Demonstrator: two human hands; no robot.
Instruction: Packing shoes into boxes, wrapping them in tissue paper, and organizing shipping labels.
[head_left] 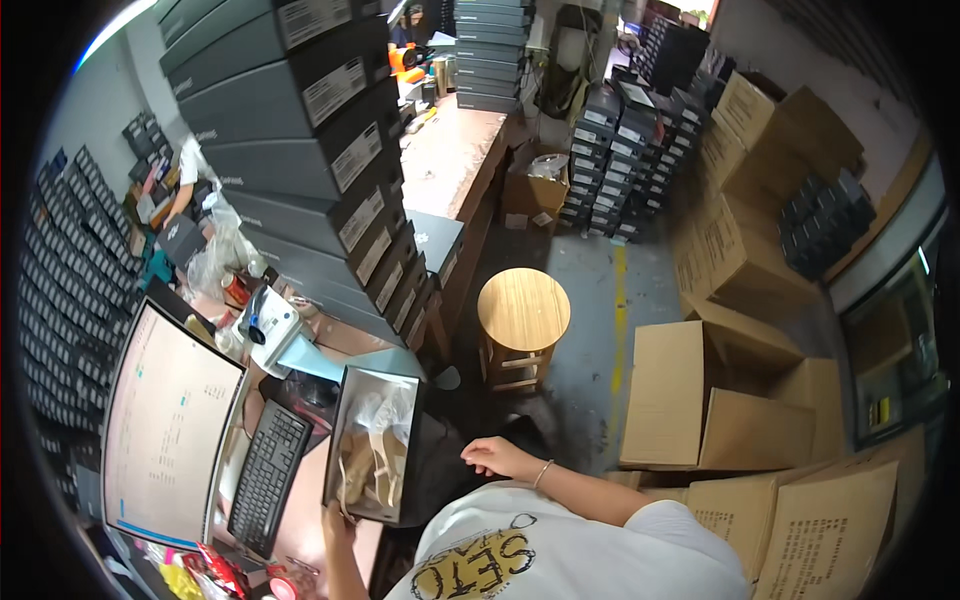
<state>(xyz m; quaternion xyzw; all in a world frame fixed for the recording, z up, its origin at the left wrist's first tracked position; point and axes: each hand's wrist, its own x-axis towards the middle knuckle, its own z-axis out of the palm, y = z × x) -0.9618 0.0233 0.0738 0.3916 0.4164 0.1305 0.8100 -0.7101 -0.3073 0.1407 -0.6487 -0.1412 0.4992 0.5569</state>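
An open dark shoebox (pixel 414 430) sits tilted at the desk's edge. Inside lie tan and cream strappy items, likely shoes, under crumpled clear plastic (pixel 385 408). My left hand (pixel 336 522) grips the box's near left corner; its fingertips are partly hidden by the box wall. My right hand (pixel 500 458), with a bracelet at the wrist, hovers in front of my body to the right of the box. Its fingers are loosely bent, and nothing shows in them. Left of the box are a black keyboard (pixel 270 480) and a monitor (pixel 170 430).
A tall stack of dark shoeboxes (pixel 300 150) rises beyond the desk. A round wooden stool (pixel 524 308) stands ahead. Open cardboard cartons (pixel 665 395) line the right side. Behind the keyboard is a white and light-blue device (pixel 278 330). Another person's arm (pixel 183 200) shows far left.
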